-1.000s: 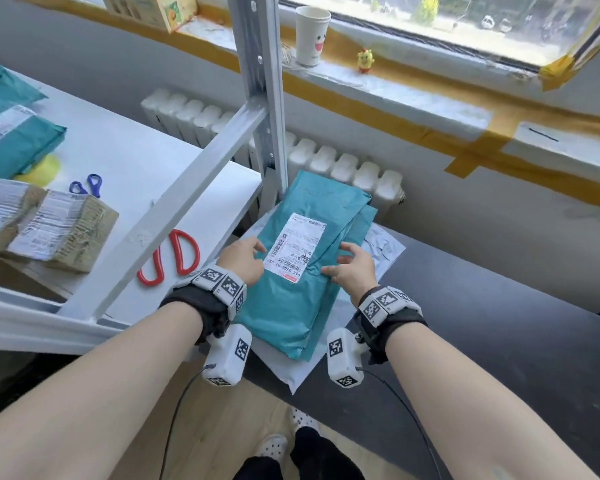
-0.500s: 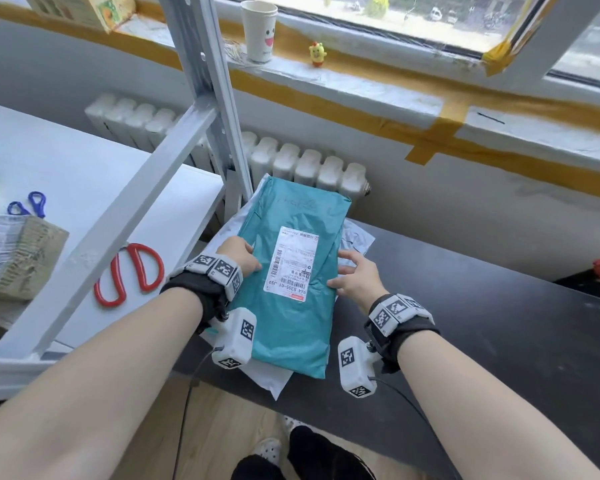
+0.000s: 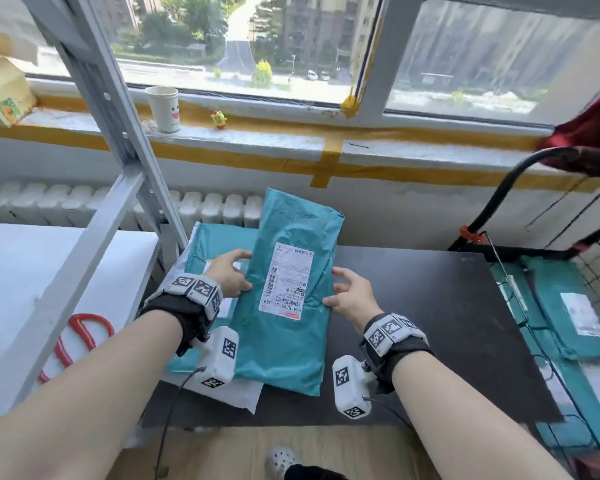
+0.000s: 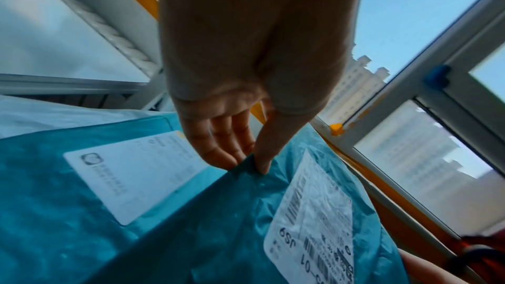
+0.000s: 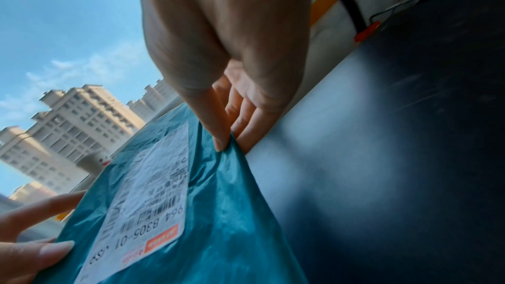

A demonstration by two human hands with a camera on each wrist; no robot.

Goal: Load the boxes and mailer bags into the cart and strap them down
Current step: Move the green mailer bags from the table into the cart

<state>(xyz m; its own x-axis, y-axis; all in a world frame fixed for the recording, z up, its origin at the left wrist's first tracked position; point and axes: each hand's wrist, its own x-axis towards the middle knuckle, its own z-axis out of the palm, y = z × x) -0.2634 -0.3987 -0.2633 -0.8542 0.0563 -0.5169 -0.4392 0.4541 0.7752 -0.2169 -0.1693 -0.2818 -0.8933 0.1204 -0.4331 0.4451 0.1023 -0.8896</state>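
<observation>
Hands pinch the top mailer (image 3: 291, 306) by its edges, left hand (image 3: 227, 271) at 9 o'clock, right hand (image 3: 352, 299) at 3, above a second mailer (image 3: 219, 240) on the black table (image 3: 447, 323); cart (image 3: 568, 306) at 3 o'clock.

— Where does the top mailer bag (image 3: 293, 299) sit?
— Between the fingers (image 3: 340, 284) of the right hand (image 3: 352, 299) and those of the left hand (image 3: 227, 271).
— Beneath it?
— A second mailer bag (image 3: 219, 244), under the left fingers.
— And the cart (image 3: 565, 306)?
— Well right of the right fingers.
</observation>
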